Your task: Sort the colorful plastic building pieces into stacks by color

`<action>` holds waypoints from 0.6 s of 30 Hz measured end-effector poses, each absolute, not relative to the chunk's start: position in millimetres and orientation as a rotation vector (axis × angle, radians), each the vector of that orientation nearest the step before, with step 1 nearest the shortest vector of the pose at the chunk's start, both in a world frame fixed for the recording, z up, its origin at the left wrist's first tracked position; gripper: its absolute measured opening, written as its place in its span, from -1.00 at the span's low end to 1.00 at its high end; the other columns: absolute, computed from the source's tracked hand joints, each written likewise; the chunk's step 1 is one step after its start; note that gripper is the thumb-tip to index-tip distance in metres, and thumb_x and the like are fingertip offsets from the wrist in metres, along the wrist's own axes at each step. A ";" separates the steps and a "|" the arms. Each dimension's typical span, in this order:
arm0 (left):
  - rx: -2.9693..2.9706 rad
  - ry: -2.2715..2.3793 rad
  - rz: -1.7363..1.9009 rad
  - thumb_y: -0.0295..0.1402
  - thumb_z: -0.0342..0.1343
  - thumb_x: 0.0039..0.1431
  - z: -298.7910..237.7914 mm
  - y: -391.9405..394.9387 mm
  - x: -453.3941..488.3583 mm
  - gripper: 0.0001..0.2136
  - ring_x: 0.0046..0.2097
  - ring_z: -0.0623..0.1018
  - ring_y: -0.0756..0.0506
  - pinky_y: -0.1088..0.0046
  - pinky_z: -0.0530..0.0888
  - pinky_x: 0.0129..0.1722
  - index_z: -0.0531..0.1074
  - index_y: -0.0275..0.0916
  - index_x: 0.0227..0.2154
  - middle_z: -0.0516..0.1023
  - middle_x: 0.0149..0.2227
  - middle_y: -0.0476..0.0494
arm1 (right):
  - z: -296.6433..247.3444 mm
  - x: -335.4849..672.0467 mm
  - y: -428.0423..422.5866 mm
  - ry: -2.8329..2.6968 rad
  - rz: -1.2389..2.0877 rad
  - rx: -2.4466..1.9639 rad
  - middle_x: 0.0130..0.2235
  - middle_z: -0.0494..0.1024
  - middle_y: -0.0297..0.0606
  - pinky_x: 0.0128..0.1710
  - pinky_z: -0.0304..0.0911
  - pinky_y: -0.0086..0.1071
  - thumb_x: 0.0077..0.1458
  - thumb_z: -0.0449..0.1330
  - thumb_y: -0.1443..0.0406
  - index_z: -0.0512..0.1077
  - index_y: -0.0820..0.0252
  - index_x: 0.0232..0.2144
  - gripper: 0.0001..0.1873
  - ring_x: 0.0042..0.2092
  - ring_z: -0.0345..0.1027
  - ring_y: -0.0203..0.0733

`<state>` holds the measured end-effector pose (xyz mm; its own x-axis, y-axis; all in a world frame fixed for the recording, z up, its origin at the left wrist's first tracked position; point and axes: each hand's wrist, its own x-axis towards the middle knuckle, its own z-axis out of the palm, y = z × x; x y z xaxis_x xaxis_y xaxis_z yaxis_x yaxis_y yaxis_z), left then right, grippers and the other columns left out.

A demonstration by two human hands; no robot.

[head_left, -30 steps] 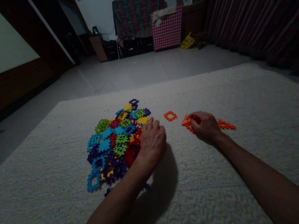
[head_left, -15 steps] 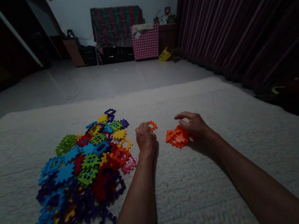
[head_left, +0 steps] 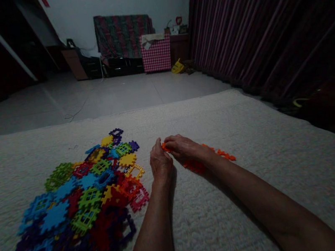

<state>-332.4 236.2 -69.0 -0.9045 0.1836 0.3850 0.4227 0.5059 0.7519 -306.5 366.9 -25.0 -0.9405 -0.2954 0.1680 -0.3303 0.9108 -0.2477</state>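
My left hand [head_left: 161, 162] is closed on a small orange notched building piece [head_left: 165, 147] above the cream quilted cover. My right hand [head_left: 182, 147] meets it from the right, its fingers curled over the same piece and hiding most of it. Under and beside my right wrist lie more orange notched pieces [head_left: 225, 155], partly covered by the arm. To the left of my left hand spreads a heap of toothed plastic building pieces [head_left: 89, 180] in blue, green, yellow, red and purple, some solid and some like window frames.
The quilted cover [head_left: 261, 195] has its far edge before a pale tiled floor [head_left: 124, 94]. Against the back wall stand a cloth-draped object [head_left: 124, 34] and a red-checked cloth [head_left: 157, 55]. A dark curtain [head_left: 233, 17] hangs on the right.
My right hand has left the orange pieces on the cover and moved left to the piece in my left hand. The view has shifted slightly, with the heap now lower and further left.
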 end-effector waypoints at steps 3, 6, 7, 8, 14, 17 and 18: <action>-0.495 -2.447 -1.370 -0.57 -0.06 0.14 -72.7 238.0 -335.1 -0.52 0.00 0.57 -0.19 0.23 0.48 0.06 0.37 -0.34 0.15 0.57 -0.02 -0.35 | -30.0 -308.6 366.8 -2.917 0.332 0.394 -0.07 0.55 -0.05 -0.04 0.26 -0.29 0.25 0.08 0.38 0.50 0.25 -0.21 -0.81 -0.12 0.39 -0.14; -0.494 -2.402 -1.360 -0.59 -0.06 0.11 -76.1 238.3 -337.2 -0.51 0.00 0.57 -0.19 0.22 0.48 0.07 0.38 -0.35 0.13 0.57 -0.01 -0.36 | -28.6 -307.8 387.1 -2.862 0.394 0.214 -0.19 0.57 -0.10 -0.13 0.29 -0.32 0.25 0.12 0.28 0.50 0.23 -0.25 -0.82 -0.19 0.40 -0.14; -0.500 -2.396 -1.348 -0.59 -0.05 0.10 -76.8 238.3 -337.4 -0.51 0.00 0.57 -0.19 0.22 0.47 0.07 0.39 -0.35 0.12 0.57 -0.02 -0.37 | -27.1 -306.5 399.3 -2.825 0.446 0.107 -0.23 0.57 -0.13 -0.17 0.29 -0.33 0.24 0.12 0.26 0.50 0.22 -0.24 -0.82 -0.23 0.41 -0.15; -0.512 -2.395 -1.332 -0.59 -0.05 0.09 -77.3 238.2 -337.4 -0.52 0.00 0.57 -0.20 0.21 0.47 0.07 0.40 -0.35 0.11 0.57 -0.02 -0.37 | -25.6 -304.6 413.4 -2.780 0.515 -0.022 -0.26 0.57 -0.16 -0.21 0.30 -0.35 0.24 0.11 0.26 0.49 0.21 -0.21 -0.80 -0.26 0.41 -0.17; -0.561 -2.412 -1.263 -0.55 -0.04 0.11 -76.3 237.5 -334.7 -0.57 -0.02 0.57 -0.21 0.19 0.47 0.07 0.43 -0.36 0.05 0.58 -0.06 -0.35 | -25.6 -278.3 490.9 -2.574 0.707 -0.750 -0.34 0.57 -0.17 -0.32 0.28 -0.40 0.21 -0.03 0.35 0.48 0.22 -0.14 -0.69 -0.35 0.43 -0.19; -0.563 -2.408 -1.249 -0.56 -0.05 0.12 -75.8 237.6 -334.4 -0.58 -0.03 0.57 -0.20 0.20 0.47 0.06 0.44 -0.35 0.04 0.58 -0.07 -0.34 | -31.5 -255.6 506.9 -2.586 0.652 -0.742 -0.25 0.57 -0.08 -0.22 0.29 -0.36 0.09 0.07 0.36 0.49 0.23 -0.20 -0.74 -0.23 0.43 -0.12; -0.561 -2.409 -1.246 -0.56 -0.05 0.11 -75.9 237.7 -334.4 -0.58 -0.03 0.57 -0.20 0.20 0.47 0.06 0.44 -0.34 0.03 0.58 -0.08 -0.33 | -34.0 -248.3 509.3 -2.573 0.652 -0.668 -0.20 0.56 -0.07 -0.19 0.30 -0.35 0.07 0.08 0.35 0.49 0.22 -0.17 -0.71 -0.19 0.42 -0.11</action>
<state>-334.4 237.7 -75.9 -0.8524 0.1772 0.4919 0.5039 0.5298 0.6822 -248.3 509.3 -34.0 -0.8050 0.5339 0.2588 0.3463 0.7769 -0.5258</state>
